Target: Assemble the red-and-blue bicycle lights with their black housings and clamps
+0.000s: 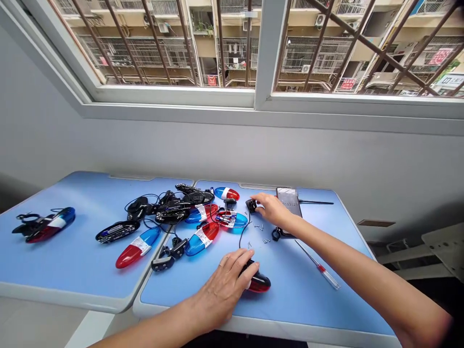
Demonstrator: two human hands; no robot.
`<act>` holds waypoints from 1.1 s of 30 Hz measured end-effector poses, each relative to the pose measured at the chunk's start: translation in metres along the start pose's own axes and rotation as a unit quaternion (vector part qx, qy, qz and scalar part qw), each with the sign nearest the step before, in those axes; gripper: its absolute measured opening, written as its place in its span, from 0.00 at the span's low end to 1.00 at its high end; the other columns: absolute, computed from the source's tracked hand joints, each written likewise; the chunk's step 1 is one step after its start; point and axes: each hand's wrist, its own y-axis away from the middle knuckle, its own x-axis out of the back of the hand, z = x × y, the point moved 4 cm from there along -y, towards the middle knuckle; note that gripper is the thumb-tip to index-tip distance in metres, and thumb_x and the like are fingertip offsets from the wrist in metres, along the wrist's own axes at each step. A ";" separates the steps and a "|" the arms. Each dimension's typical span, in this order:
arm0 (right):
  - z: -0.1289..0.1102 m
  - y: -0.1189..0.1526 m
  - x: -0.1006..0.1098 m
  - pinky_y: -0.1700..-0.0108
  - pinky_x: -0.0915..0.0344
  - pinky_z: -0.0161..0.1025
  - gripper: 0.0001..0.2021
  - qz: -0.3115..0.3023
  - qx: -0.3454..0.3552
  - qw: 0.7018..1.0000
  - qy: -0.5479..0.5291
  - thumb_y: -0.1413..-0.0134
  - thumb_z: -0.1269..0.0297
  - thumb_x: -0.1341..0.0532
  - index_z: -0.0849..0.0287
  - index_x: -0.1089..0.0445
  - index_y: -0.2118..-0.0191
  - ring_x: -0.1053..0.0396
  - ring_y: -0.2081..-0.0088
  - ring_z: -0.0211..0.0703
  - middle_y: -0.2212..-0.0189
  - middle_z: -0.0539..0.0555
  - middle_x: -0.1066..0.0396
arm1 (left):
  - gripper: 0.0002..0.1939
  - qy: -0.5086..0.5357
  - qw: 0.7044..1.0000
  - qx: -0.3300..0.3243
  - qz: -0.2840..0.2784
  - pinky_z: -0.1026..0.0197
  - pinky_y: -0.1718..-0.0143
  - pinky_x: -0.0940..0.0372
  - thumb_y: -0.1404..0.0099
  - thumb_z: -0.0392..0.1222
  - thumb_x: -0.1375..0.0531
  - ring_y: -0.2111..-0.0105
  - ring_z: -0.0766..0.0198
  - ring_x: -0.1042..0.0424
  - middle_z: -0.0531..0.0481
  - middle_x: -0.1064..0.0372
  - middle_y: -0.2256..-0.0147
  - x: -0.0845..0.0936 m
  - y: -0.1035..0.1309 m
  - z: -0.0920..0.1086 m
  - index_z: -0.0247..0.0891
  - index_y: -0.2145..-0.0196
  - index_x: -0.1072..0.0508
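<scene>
My left hand (pixel 228 285) is wrapped over a black and red oval light unit (pixel 260 283) near the front edge of the blue table (pixel 297 299). A thin black cable (pixel 242 234) runs from that unit up to a small black part (pixel 251 206). The fingertips of my right hand (pixel 266 207) pinch this part, close to the table surface. Between my hands lie several small screws (pixel 258 226). My left palm and fingers hide much of the light unit.
Red and blue covers (pixel 203 239) and black housings (pixel 174 211) with cables crowd the middle. An assembled light (pixel 50 224) lies far left. At right are a phone (pixel 290 203), a black ring clamp (pixel 276 234) and a screwdriver (pixel 326 275).
</scene>
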 end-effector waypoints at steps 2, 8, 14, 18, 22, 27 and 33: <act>0.001 0.010 0.010 0.51 0.33 0.45 0.20 0.023 -0.003 1.000 -0.010 0.49 0.77 0.36 0.57 0.29 0.50 0.28 0.55 0.48 0.55 0.58 0.25 | 0.29 0.018 1.000 0.009 -0.012 0.40 0.43 0.40 0.36 0.24 0.50 0.36 0.44 0.52 0.30 0.48 0.38 0.002 0.005 0.003 0.30 0.38 0.45; -0.024 0.087 0.032 0.54 0.29 0.46 0.13 0.110 0.004 0.993 -0.042 0.39 0.70 0.43 0.55 0.31 0.49 0.28 0.58 0.46 0.57 0.57 0.26 | 0.22 0.008 0.999 -0.021 0.047 0.45 0.48 0.36 0.32 0.25 0.52 0.42 0.49 0.40 0.34 0.37 0.44 0.003 0.005 0.000 0.34 0.42 0.37; -0.047 0.165 0.015 0.56 0.28 0.45 0.13 0.111 0.021 0.991 -0.070 0.37 0.71 0.44 0.53 0.32 0.49 0.28 0.56 0.45 0.57 0.55 0.25 | 0.21 -0.005 0.996 -0.021 0.089 0.44 0.49 0.36 0.33 0.25 0.49 0.42 0.46 0.40 0.34 0.38 0.44 0.000 0.000 -0.003 0.37 0.46 0.33; -0.038 0.195 0.022 0.56 0.28 0.46 0.14 0.144 0.008 0.989 -0.016 0.37 0.73 0.44 0.52 0.33 0.48 0.29 0.55 0.46 0.56 0.56 0.26 | 0.18 0.045 0.996 -0.025 0.072 0.43 0.50 0.35 0.33 0.29 0.45 0.42 0.45 0.39 0.33 0.41 0.42 0.006 0.001 -0.002 0.38 0.47 0.32; -0.021 0.221 0.038 0.58 0.28 0.46 0.16 0.174 -0.050 0.980 0.077 0.38 0.72 0.43 0.53 0.33 0.47 0.30 0.54 0.49 0.54 0.57 0.27 | 0.21 0.072 0.994 -0.027 0.082 0.49 0.52 0.34 0.32 0.26 0.47 0.47 0.52 0.35 0.39 0.33 0.47 0.011 -0.004 -0.006 0.41 0.45 0.32; -0.013 0.243 0.040 0.60 0.28 0.45 0.15 0.170 -0.067 0.978 0.103 0.38 0.71 0.43 0.52 0.32 0.48 0.30 0.54 0.49 0.54 0.56 0.27 | 0.20 0.134 0.990 -0.010 0.049 0.48 0.49 0.34 0.31 0.30 0.45 0.47 0.52 0.35 0.38 0.33 0.48 0.010 -0.007 -0.011 0.38 0.42 0.36; -0.010 0.238 0.046 0.61 0.28 0.45 0.14 0.168 -0.064 0.982 0.053 0.38 0.72 0.43 0.50 0.31 0.50 0.29 0.57 0.48 0.58 0.55 0.26 | 0.18 0.214 0.975 0.054 0.009 0.49 0.51 0.32 0.33 0.32 0.43 0.48 0.53 0.34 0.39 0.38 0.45 0.011 -0.013 -0.024 0.43 0.46 0.33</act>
